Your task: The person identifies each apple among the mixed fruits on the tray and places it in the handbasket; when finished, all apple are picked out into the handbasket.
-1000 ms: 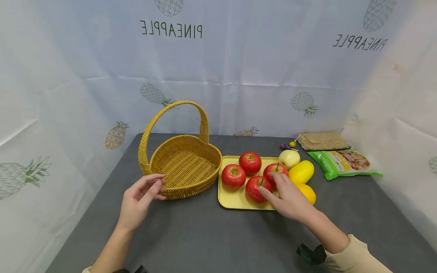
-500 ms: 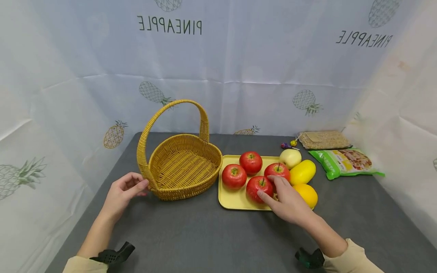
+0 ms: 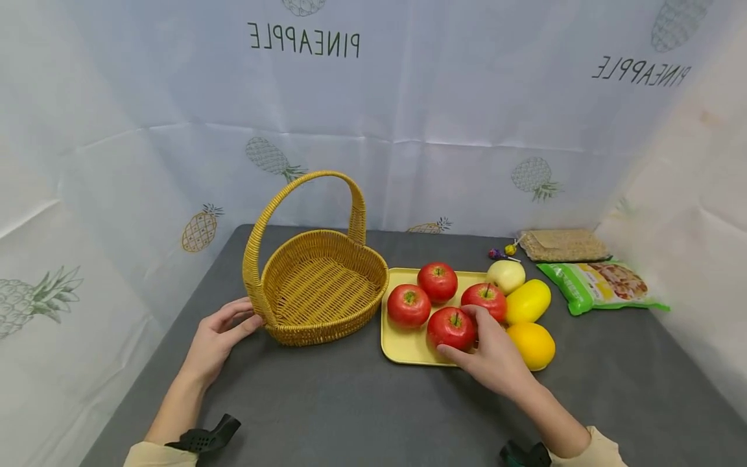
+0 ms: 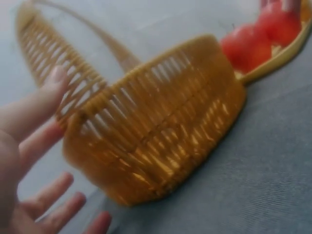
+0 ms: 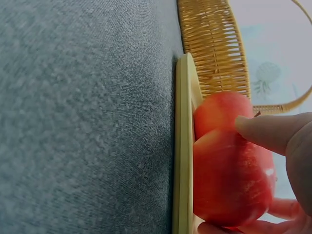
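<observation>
A yellow wicker basket (image 3: pixel 327 292) with a tall arched handle stands on the left of the dark table. At the base of its handle my left hand (image 3: pixel 217 340) pinches lightly with thumb and index finger; in the left wrist view the other fingers are spread apart beside the basket. My right hand (image 3: pixel 495 353) grips the front red apple (image 3: pixel 450 328) on a yellow tray (image 3: pixel 403 350), thumb on the near side and fingers beyond. In the right wrist view the thumb (image 5: pixel 268 130) lies on the apple, while the fingers curl partly out of sight behind it.
More red apples (image 3: pixel 408 305) share the tray. A pale green round fruit (image 3: pixel 506 275), a yellow mango-like fruit (image 3: pixel 528 301) and an orange-yellow fruit (image 3: pixel 532 346) sit at its right. Behind them lie lollipops (image 3: pixel 506 253), a green food packet (image 3: pixel 607 285) and a tan packet (image 3: pixel 563 246).
My left hand has moved from in front of the basket to its handle base. My right hand has lowered and closed round the front apple. The head view has shifted slightly.
</observation>
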`<state>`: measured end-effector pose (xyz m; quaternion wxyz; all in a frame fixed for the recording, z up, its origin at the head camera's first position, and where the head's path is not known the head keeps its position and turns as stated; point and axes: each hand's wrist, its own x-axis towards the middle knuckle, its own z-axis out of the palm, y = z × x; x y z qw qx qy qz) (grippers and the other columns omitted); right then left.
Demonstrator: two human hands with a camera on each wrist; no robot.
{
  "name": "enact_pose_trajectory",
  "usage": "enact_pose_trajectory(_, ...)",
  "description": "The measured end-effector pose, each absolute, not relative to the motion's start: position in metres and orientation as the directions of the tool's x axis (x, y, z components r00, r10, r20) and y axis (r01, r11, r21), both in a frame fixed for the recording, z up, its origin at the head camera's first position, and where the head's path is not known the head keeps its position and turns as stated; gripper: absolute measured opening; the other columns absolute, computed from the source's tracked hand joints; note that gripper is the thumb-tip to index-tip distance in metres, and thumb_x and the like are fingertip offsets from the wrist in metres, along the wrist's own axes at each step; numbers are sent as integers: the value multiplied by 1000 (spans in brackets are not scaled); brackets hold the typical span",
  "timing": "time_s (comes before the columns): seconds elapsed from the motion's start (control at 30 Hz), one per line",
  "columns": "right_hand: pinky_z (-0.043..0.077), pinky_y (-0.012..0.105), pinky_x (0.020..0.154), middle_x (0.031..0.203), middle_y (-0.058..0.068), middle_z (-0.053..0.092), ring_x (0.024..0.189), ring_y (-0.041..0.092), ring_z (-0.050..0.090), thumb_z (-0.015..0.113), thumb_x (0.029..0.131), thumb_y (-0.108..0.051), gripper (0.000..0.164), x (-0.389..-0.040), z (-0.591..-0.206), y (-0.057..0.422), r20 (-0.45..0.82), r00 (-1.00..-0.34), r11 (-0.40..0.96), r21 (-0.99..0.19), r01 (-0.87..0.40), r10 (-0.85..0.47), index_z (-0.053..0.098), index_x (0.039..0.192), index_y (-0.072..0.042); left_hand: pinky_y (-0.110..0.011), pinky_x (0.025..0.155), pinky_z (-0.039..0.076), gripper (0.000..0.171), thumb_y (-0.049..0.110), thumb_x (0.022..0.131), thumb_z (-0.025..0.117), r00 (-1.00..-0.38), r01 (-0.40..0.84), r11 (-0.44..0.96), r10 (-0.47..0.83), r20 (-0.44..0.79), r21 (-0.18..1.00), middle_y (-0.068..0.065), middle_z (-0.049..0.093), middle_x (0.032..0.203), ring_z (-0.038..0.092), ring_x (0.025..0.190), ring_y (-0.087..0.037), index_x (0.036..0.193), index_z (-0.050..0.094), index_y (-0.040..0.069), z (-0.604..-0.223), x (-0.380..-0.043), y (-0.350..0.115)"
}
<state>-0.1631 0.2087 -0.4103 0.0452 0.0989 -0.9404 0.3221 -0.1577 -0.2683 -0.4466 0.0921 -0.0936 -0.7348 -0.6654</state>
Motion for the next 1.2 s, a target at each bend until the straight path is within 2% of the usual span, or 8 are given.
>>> enact_pose_trajectory(0.13, 55, 53, 92, 132, 18, 58, 113, 32, 61, 85, 81, -54, 91, -164, -410, 206, 120, -983, 770, -611, -184, -139, 44, 143, -1, -15, 96, 46, 33, -1, 101, 63, -965, 256, 69, 82, 250, 964, 14, 56, 140, 49, 129, 1, 133, 67, 4, -445, -161, -268)
enact_pose_trajectory(0.33, 53, 53, 95, 138, 18, 55, 119, 33, 57, 85, 78, -59, 99, -168, -412, 199, 79, -987, 757, -634, -159, -141, 43, 147, -1, -26, 97, 52, 37, -7, 104, 53, -938, 278, -138, 177, 300, 951, -3, 63, 137, 62, 120, -9, 139, 61, 1, -443, -167, -274)
enact_pose_trajectory(0.47, 53, 52, 96, 140, 17, 54, 120, 32, 57, 85, 78, -59, 100, -170, -415, 198, 46, -988, 751, -645, -144, -149, 42, 149, -3, -27, 99, 51, 39, -7, 106, 49, -924, 276, -193, 215, 315, 942, -1, 62, 138, 61, 122, -9, 143, 57, -1, -443, -169, -278)
enact_pose_trajectory(0.7, 54, 50, 95, 139, 17, 55, 118, 32, 58, 85, 79, -58, 99, -168, -416, 201, 36, -992, 732, -672, -112, -119, 41, 149, -3, -25, 101, 48, 36, -4, 107, 48, -927, 250, -234, 221, 302, 940, 2, 50, 151, 53, 131, -6, 142, 58, -2, -452, -169, -272)
enact_pose_trajectory(0.8, 54, 51, 94, 138, 18, 56, 118, 32, 58, 86, 78, -57, 99, -169, -413, 202, 38, -994, 735, -671, -102, -103, 42, 148, -2, -25, 101, 48, 33, -3, 107, 49, -936, 239, -222, 206, 285, 945, -1, 49, 151, 52, 131, -7, 138, 57, -9, -456, -170, -268)
enact_pose_trajectory(0.9, 55, 50, 94, 137, 17, 57, 116, 31, 59, 86, 78, -56, 98, -169, -411, 203, 40, -995, 730, -676, -97, -95, 42, 147, -1, -26, 101, 49, 32, -3, 106, 51, -944, 227, -209, 194, 268, 951, -4, 53, 147, 56, 127, -10, 136, 55, -12, -457, -171, -266)
enact_pose_trajectory(1.1, 57, 45, 91, 138, 15, 56, 117, 29, 59, 87, 79, -52, 96, -169, -406, 204, 16, -994, 667, -740, -87, -111, 42, 147, -3, -25, 97, 51, 27, -5, 105, 52, -950, 217, -208, 180, 256, 954, -4, 60, 134, 61, 115, -8, 129, 64, -3, -459, -168, -265)
enact_pose_trajectory(1.2, 58, 43, 89, 138, 14, 56, 115, 30, 61, 88, 79, -49, 93, -170, -400, 205, 2, -994, 628, -775, -68, -105, 42, 147, -5, -26, 97, 52, 26, -5, 105, 51, -948, 219, -201, 188, 257, 955, -5, 59, 135, 61, 114, -8, 129, 63, -5, -458, -167, -264)
